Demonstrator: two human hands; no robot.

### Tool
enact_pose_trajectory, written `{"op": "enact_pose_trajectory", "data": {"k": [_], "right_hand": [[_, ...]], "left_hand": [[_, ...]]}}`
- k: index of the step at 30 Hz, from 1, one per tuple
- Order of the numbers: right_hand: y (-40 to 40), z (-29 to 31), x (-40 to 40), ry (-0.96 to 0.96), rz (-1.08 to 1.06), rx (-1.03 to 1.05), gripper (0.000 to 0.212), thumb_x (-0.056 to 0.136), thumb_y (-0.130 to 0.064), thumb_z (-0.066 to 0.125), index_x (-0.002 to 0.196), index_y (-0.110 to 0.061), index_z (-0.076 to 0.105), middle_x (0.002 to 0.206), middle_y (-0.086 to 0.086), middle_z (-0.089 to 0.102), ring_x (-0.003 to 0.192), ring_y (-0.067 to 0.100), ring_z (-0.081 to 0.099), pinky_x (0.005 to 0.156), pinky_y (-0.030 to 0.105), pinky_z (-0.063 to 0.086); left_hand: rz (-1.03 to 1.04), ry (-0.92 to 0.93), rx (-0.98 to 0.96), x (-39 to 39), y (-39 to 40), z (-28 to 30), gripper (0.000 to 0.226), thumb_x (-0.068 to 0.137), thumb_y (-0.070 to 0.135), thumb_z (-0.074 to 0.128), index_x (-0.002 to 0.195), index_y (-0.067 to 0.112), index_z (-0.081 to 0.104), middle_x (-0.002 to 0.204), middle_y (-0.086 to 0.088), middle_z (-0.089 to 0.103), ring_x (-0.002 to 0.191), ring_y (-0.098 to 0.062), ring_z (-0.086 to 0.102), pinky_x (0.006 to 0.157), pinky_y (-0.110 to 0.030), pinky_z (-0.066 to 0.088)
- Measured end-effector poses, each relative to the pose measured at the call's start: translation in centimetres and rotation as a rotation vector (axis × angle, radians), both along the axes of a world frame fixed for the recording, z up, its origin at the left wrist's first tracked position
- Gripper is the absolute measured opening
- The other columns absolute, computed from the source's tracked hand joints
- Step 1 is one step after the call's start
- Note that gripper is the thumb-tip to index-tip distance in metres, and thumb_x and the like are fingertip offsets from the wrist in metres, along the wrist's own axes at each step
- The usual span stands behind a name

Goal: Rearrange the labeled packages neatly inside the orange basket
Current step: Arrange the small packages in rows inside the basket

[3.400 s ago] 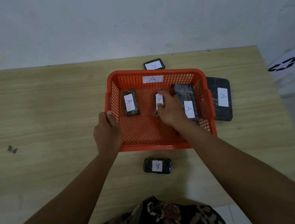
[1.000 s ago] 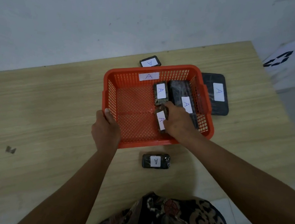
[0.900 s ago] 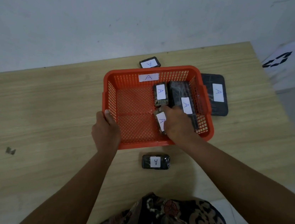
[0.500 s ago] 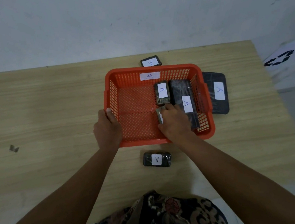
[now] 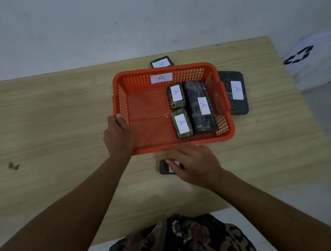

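The orange basket (image 5: 150, 136) stands on the wooden table with an "A" label on its far wall. Inside, on the right, lie a long dark package (image 5: 201, 106) and two small packages, one behind (image 5: 176, 95) and one in front (image 5: 181, 125), all labelled "A". My left hand (image 5: 118, 136) grips the basket's near left corner. My right hand (image 5: 195, 164) is outside the basket, in front of it, with its fingers closing on a small dark package (image 5: 165, 167) that lies on the table and is mostly hidden.
A large dark package (image 5: 234, 92) labelled "A" lies on the table right of the basket. A small one (image 5: 161, 62) sits behind the basket near the wall. A small dark scrap (image 5: 13, 166) lies at the left. The table's near edge runs by my patterned clothing.
My right hand let go of the front small package inside the basket, came out over the near rim and dropped onto the small package on the table. My left hand stayed put.
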State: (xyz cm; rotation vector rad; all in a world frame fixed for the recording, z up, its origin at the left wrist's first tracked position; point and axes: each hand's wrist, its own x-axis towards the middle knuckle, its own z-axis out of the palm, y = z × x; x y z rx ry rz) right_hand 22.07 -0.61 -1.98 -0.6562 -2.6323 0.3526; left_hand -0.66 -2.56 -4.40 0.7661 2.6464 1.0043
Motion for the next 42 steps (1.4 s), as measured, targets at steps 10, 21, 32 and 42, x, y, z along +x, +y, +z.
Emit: {"op": "enact_pose_trajectory", "data": {"k": [10,21,32,42], "right_hand": [[-2.0,-2.9,1.4,-0.4,-0.176,-0.636,0.067,0.094,-0.028,0.06,0.153,-0.033,0.03,0.142,0.008,0.05,0.129,0.023,0.045,0.1,0.038,0.044],[0.0,1.6,0.5,-0.128,-0.234,-0.965,0.043,0.07,-0.02,0.086,0.108,-0.026,0.065,0.102,-0.015,0.064,0.092,0.001,0.063,0.081,0.019,0.051],[10.7,7.9,-3.1,0.061,-0.206,-0.991,0.069,0.077,-0.011,0.082,0.134,-0.025,0.046,0.124,-0.008,0.053,0.104,0.001,0.058,0.073,0.011,0.052],[19.6,4.4,-5.6,0.061,-0.244,-0.634,0.033,0.097,-0.026,0.057,0.129,-0.019,0.061,0.128,0.001,0.062,0.115,0.013,0.056,0.098,0.031,0.046]], "left_hand": [[0.006,0.037,0.003,-0.4,0.0,-0.6,0.039,0.101,0.036,0.03,0.097,0.004,0.051,0.092,-0.024,0.065,0.085,-0.043,0.059,0.066,-0.038,0.03],[-0.087,-0.046,-0.003,0.3,-0.3,0.3,0.04,0.101,0.031,0.032,0.13,0.005,0.04,0.127,-0.023,0.054,0.105,-0.043,0.057,0.077,-0.045,0.043],[-0.859,-0.259,0.264,2.0,2.1,6.8,0.027,0.091,0.037,0.059,0.112,0.02,0.063,0.102,0.006,0.068,0.09,0.003,0.065,0.076,-0.018,0.055],[-0.278,-0.879,0.09,1.0,8.6,4.7,0.027,0.086,0.036,0.067,0.102,0.013,0.07,0.098,-0.01,0.072,0.084,-0.024,0.072,0.077,-0.04,0.059]]}}
